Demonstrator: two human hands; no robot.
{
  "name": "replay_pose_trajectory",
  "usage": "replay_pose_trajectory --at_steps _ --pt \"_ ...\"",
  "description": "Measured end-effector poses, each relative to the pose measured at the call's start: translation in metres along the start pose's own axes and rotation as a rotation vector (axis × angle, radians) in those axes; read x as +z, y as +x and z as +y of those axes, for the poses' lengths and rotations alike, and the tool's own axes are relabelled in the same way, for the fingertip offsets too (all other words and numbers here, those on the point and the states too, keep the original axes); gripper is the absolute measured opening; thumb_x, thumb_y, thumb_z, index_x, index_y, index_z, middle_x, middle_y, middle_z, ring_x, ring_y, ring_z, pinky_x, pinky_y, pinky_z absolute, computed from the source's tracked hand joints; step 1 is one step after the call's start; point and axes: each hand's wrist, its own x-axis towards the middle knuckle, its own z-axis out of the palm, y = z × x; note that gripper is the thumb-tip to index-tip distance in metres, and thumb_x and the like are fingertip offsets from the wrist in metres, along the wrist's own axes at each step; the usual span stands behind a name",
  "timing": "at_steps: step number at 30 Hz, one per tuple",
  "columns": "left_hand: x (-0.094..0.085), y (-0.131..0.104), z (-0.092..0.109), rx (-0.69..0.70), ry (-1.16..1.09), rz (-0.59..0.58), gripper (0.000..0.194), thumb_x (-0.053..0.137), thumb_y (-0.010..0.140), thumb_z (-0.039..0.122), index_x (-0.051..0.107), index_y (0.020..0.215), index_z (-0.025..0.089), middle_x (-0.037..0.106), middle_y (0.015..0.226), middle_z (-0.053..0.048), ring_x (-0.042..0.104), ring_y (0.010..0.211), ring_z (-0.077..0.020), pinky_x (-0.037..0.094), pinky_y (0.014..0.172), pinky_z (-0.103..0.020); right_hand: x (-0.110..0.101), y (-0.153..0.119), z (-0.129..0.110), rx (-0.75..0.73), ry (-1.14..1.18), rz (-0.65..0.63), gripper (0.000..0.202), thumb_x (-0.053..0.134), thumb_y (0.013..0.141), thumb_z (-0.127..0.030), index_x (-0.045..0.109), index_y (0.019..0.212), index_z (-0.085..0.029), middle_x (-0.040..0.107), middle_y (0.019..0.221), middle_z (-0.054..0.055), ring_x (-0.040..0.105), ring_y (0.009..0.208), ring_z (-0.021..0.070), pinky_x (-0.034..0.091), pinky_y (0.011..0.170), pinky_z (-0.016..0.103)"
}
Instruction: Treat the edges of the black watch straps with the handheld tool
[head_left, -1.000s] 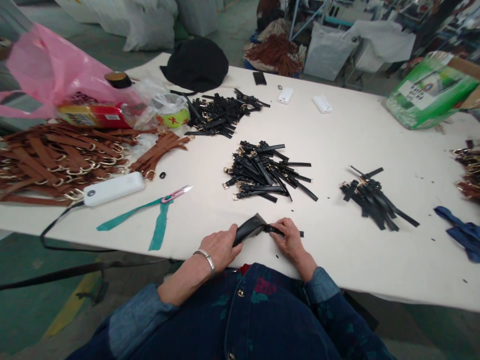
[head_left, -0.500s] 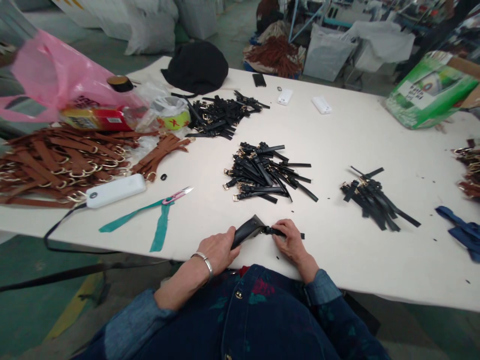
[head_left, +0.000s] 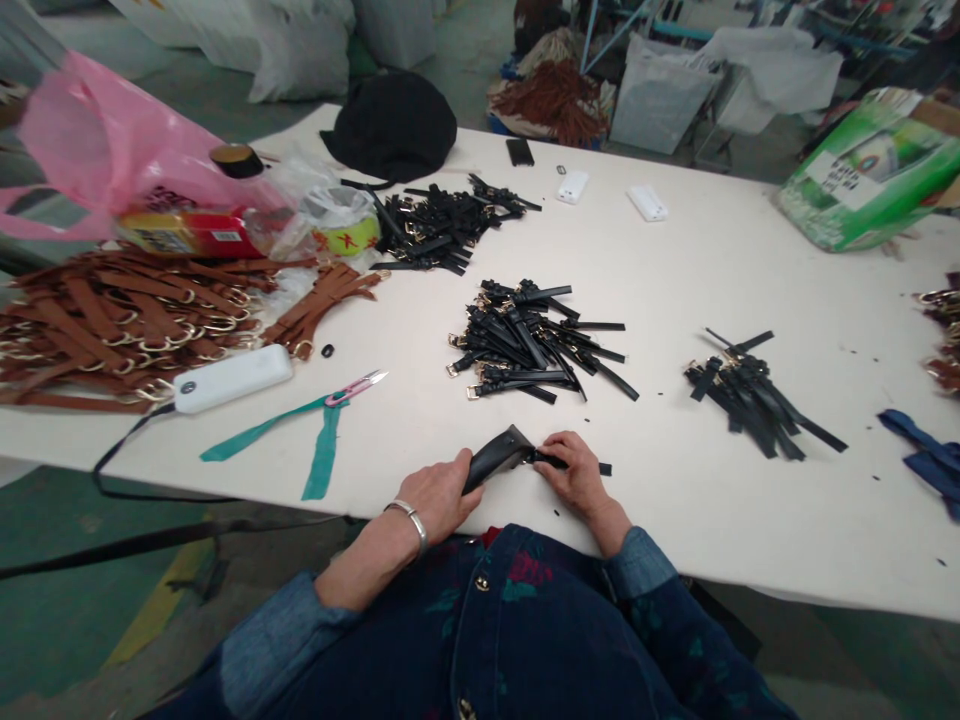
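The person's right hand (head_left: 579, 478) pinches a narrow black strap (head_left: 604, 469) between thumb and fingertips, its end poking out beyond the fingers, while the left hand (head_left: 435, 497) is closed around the near end of a wider black piece (head_left: 495, 460). The two black parts meet between the hands, just above the near edge of the white table (head_left: 705, 270); whether they are joined cannot be told. A silver bangle (head_left: 411, 522) circles the left wrist. Just beyond the hands lies a heap of black buckled straps (head_left: 525, 345), with a smaller black bundle (head_left: 739, 395) to its right. To the left of the hands, pink-handled snips (head_left: 356, 386) lie with a teal ribbon (head_left: 255, 428) attached, near a white device (head_left: 232, 378) that touches a large pile of brown straps (head_left: 120, 310) with metal rings. Farther back, another black heap (head_left: 442, 225) sits before a black cap (head_left: 397, 125). A green box (head_left: 862, 180) leans at the far right, and blue cloth (head_left: 922, 455) lies at the right edge of view.
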Motion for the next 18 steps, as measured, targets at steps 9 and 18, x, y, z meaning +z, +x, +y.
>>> replay_pose_trajectory --at_steps 9,18 --pt "0.006 -0.011 -0.001 0.072 0.052 -0.007 0.033 0.033 0.079 0.044 0.04 0.103 0.023 0.064 0.085 -0.007 0.061 0.078 -0.024 0.042 0.063 -0.034 -0.002 0.0 0.008 -0.02 0.099 -0.044 0.021 0.063 0.072 -0.029 0.063 0.093 -0.023 0.057 0.092 0.006 0.052 0.089 0.0193 0.044 0.078 0.036" --pt "-0.001 0.0 0.009 0.074 0.021 0.0 0.031 0.035 0.078 0.043 0.041 0.1 0.022 0.064 0.086 -0.008 0.061 0.079 -0.0234 0.042 0.064 -0.033 -0.001 0.001 0.007 0.001 0.12 -0.012 0.021 0.063 0.071 -0.026 0.064 0.092 -0.023 0.059 0.091 0.006 0.053 0.087 0.0191 0.045 0.077 0.036"
